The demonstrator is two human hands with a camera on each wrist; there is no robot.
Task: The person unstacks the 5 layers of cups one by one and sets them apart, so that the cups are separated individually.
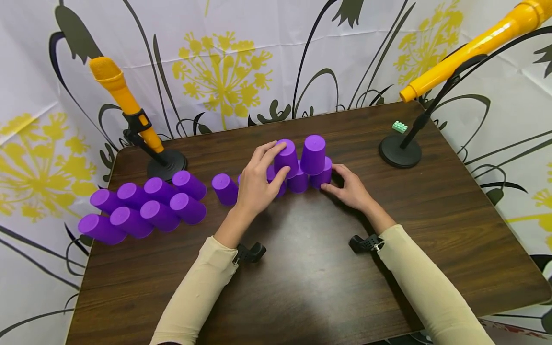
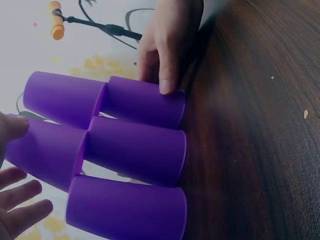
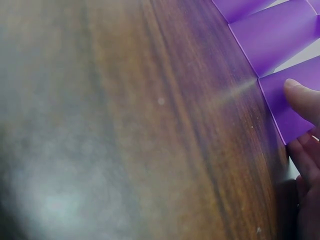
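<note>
Upside-down purple cups stand in a row, with two more on top. My left hand (image 1: 258, 179) pinches the left upper cup (image 1: 288, 160) between thumb and index finger, its other fingers spread away from the cup in the left wrist view. To the right sits another upper cup (image 1: 313, 155), its rim resting across the lower cups. With thumb in front and fingers behind, my right hand (image 1: 349, 188) holds the right end cup (image 3: 285, 102) of the lower row. Part of the row, left of the stacked cups, is hidden behind my left hand; a purple cup (image 1: 225, 189) shows at its left end.
Several more upside-down purple cups (image 1: 159, 215) stand in two rows at the left of the brown table (image 1: 310, 268). A yellow microphone stand (image 1: 168, 165) is behind them. Another stand (image 1: 400, 151) is at the back right, near a small green toy brick (image 1: 399, 126).
</note>
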